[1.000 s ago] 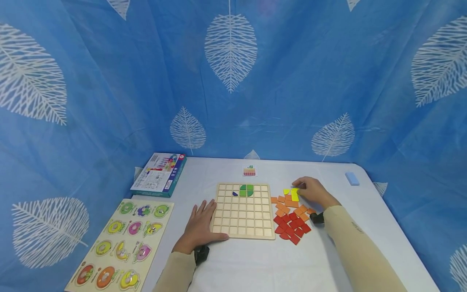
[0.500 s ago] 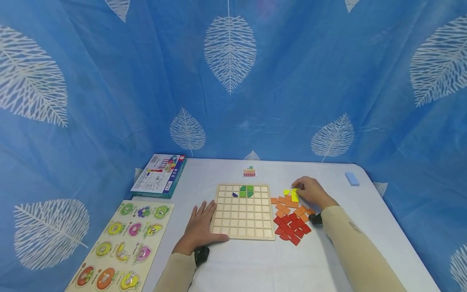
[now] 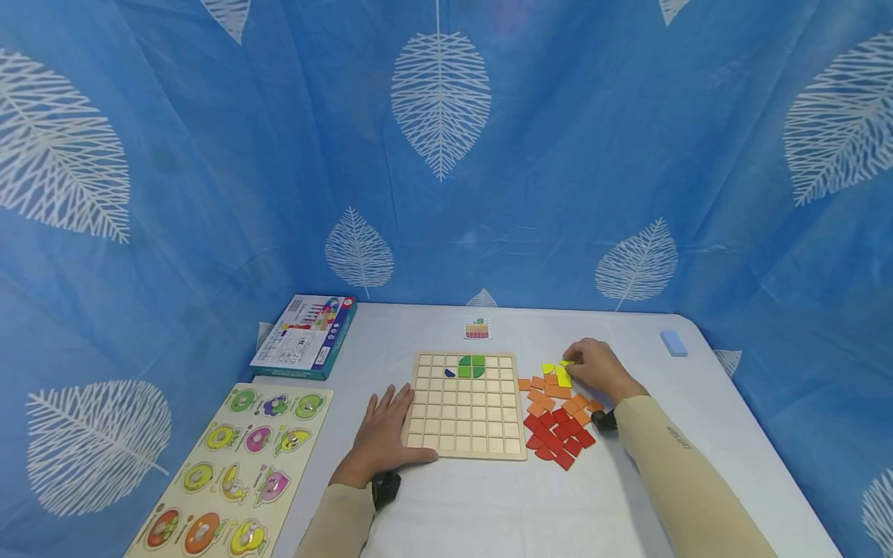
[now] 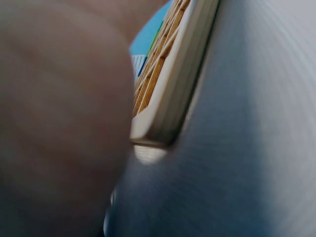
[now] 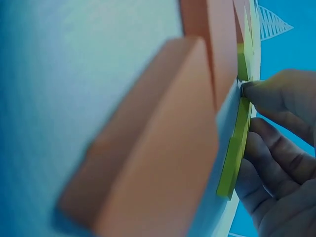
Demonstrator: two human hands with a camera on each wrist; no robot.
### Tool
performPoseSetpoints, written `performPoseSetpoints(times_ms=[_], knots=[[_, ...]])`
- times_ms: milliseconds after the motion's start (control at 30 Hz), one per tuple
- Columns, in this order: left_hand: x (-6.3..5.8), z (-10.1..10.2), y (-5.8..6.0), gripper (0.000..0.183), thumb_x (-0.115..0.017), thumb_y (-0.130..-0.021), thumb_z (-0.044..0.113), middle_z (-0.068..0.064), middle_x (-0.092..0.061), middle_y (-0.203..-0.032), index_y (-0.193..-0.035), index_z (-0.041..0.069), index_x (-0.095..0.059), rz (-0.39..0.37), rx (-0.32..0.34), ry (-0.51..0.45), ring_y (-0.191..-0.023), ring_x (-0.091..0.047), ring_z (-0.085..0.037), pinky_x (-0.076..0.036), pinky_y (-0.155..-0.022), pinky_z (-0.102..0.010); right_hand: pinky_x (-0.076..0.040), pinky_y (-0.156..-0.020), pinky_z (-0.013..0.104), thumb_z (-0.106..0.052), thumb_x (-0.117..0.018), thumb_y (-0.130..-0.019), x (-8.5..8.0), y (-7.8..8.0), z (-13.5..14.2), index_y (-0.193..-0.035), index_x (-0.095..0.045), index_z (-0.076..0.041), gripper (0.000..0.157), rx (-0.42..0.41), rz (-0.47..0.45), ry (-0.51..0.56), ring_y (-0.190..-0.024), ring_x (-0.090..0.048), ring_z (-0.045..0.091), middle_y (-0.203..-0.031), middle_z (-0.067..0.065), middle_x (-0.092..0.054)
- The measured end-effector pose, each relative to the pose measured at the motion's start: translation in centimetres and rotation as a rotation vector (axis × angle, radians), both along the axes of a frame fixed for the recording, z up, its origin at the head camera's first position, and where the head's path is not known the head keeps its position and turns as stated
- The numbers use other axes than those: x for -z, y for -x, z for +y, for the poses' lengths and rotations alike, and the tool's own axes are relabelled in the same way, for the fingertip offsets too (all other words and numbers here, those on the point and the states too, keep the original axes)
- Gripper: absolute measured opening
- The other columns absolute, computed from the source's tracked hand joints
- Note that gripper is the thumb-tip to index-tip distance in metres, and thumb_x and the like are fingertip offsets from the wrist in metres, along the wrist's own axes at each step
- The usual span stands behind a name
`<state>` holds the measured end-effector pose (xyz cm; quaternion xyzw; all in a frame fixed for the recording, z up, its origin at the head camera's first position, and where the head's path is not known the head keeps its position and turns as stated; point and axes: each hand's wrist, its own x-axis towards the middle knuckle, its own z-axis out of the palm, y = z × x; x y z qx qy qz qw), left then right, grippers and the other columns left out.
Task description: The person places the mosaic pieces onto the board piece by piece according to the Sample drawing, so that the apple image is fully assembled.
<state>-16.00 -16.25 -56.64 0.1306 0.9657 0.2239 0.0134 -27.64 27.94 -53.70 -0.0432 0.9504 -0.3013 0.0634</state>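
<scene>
My left hand [image 3: 380,438] rests at the near-left corner of a square wooden grid board [image 3: 465,457], fingers spread along its left side and thumb at its front edge. Green tiles [image 3: 471,366] and a dark blue piece [image 3: 449,373] sit in the board's far rows. Right of the board, my right hand [image 3: 598,367] pinches a small yellow tile [image 3: 567,362] at the top of the loose tiles. Other yellow tiles [image 3: 563,378] lie just beside its fingertips. In the right wrist view, the curled fingers stand close behind a yellow tile [image 5: 229,170].
Orange tiles [image 3: 540,399] and red tiles [image 3: 556,439] lie loose beside the board. A small pattern card [image 3: 477,328] is behind it. To the left are a boxed game [image 3: 303,335] and a fruit puzzle board [image 3: 233,465]. A light blue block [image 3: 673,342] lies at far right.
The right fingertips have shifted slightly rightward, drawing a yellow tile a little apart from the others. The left hand and the board stay in place.
</scene>
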Motion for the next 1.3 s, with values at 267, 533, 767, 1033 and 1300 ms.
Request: performPoseSetpoints(times_ms=[267,533,767,1033,1300], knots=[[-0.1,0.1,0.0,0.131,-0.081,-0.063,0.081,-0.011,-0.035,-0.168,-0.163,0.007,-0.038,0.001,0.003,-0.021,-0.157,-0.018,-0.036,-0.006,-0.126,-0.058,-0.058,-0.094,0.051,-0.006,-0.078,-0.094,-0.3,-0.2,-0.4,-0.112,-0.076,0.001,0.019,-0.006,0.024,-0.019,-0.1,-0.065,0.031,-0.106,0.013,-0.069],[-0.1,0.1,-0.1,0.131,-0.081,-0.063,0.08,-0.011,-0.035,-0.168,-0.163,0.007,-0.038,0.0,0.003,-0.016,-0.157,-0.019,-0.036,-0.007,-0.125,-0.059,-0.057,-0.095,0.052,-0.008,-0.08,-0.093,-0.5,-0.1,-0.6,-0.114,-0.075,0.002,0.024,0.002,0.038,-0.008,-0.1,-0.064,0.032,-0.107,0.014,-0.069],[-0.4,0.1,-0.2,0.131,-0.081,-0.063,0.08,-0.011,-0.035,-0.168,-0.163,0.007,-0.038,-0.008,0.0,-0.021,-0.157,-0.018,-0.036,-0.006,-0.126,-0.058,-0.059,-0.09,0.048,-0.007,-0.081,-0.093,-1.0,0.5,-1.4,-0.113,-0.076,0.003,0.023,-0.04,0.102,-0.012,-0.097,-0.065,0.03,-0.107,0.013,-0.068],[-0.5,0.1,-0.2,0.131,-0.081,-0.064,0.08,-0.011,-0.035,-0.168,-0.163,0.006,-0.038,-0.004,0.005,-0.023,-0.157,-0.019,-0.037,-0.007,-0.126,-0.058,-0.06,-0.089,0.047,-0.006,-0.079,-0.094,-1.6,0.8,-3.5,-0.112,-0.077,0.002,0.02,-0.11,0.11,0.012,-0.097,-0.065,0.029,-0.106,0.012,-0.068],[-0.4,0.0,-0.2,0.131,-0.082,-0.063,0.08,-0.012,-0.036,-0.167,-0.162,0.005,-0.039,0.0,0.007,-0.024,-0.157,-0.02,-0.037,-0.008,-0.125,-0.059,-0.058,-0.089,0.047,-0.004,-0.075,-0.094,-1.9,0.9,-6.5,-0.114,-0.077,0.001,0.02,-0.212,0.149,0.019,-0.096,-0.064,0.026,-0.105,0.009,-0.067]])
